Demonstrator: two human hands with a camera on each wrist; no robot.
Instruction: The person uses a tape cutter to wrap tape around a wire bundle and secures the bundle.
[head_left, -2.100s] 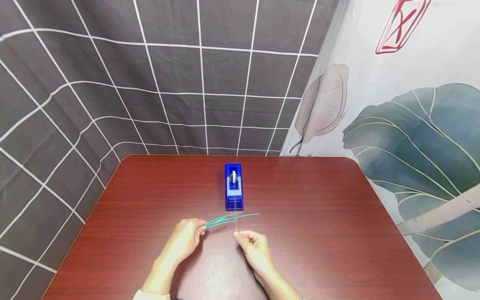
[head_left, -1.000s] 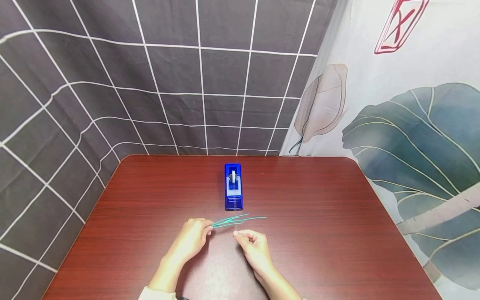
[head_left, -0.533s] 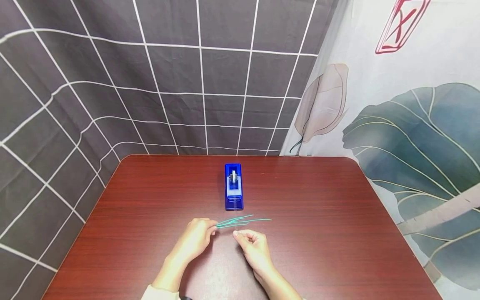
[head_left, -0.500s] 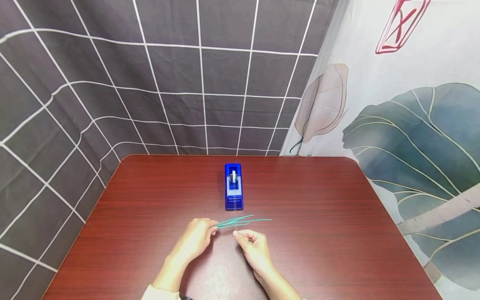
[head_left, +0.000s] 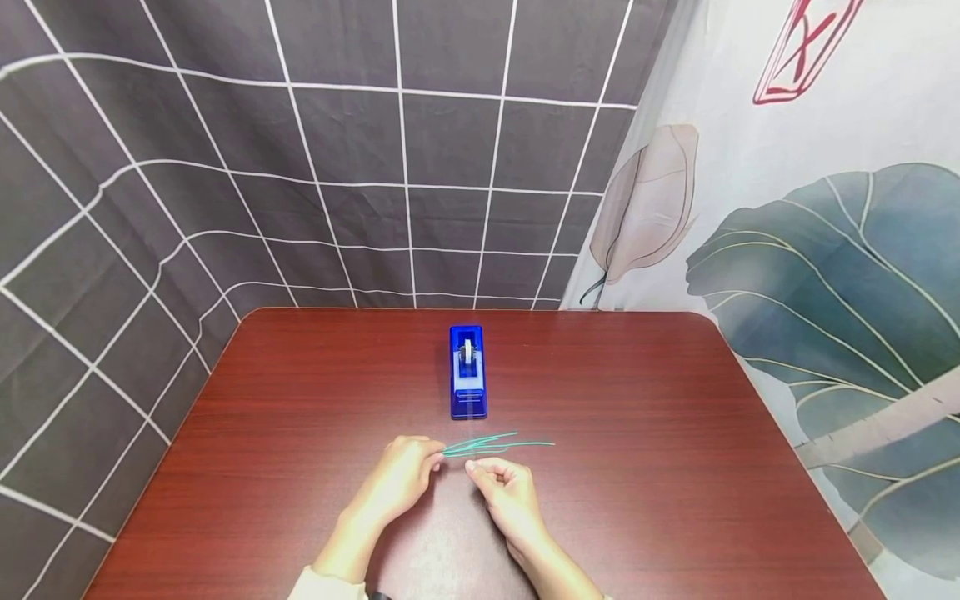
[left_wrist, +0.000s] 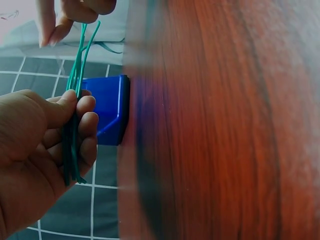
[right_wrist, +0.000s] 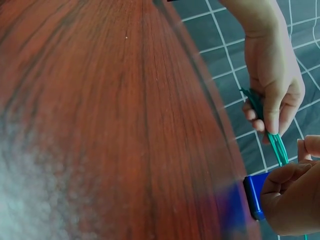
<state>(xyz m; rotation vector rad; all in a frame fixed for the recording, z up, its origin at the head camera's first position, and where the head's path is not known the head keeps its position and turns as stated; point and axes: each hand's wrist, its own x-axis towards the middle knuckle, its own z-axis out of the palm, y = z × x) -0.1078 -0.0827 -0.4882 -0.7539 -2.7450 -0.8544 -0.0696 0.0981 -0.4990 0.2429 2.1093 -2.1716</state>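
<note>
My left hand [head_left: 401, 477] pinches a bundle of thin green wires [head_left: 459, 449] between thumb and fingers. In the left wrist view the bundle's rear ends lie across the curled fingers, while the far ends fan out toward the right. My right hand [head_left: 512, 500] pinches the end of a clear tape strip [head_left: 471, 428] between thumb and index finger. That strip runs back to a blue tape dispenser [head_left: 468, 409] standing beyond both hands. The wires cross the strip just in front of the right fingertips. In the right wrist view the right hand [right_wrist: 295, 200] partly hides the dispenser.
A reddish-brown wooden table [head_left: 637, 433] lies under everything. Behind it and on the left hangs a dark grey curtain [head_left: 337, 133] with white grid lines. A white curtain [head_left: 720, 83] with large leaf prints hangs on the right.
My left hand has moved steadily to the right with the green wires, bringing them further across the tape strip. My right hand and the dispenser have stayed in place.
</note>
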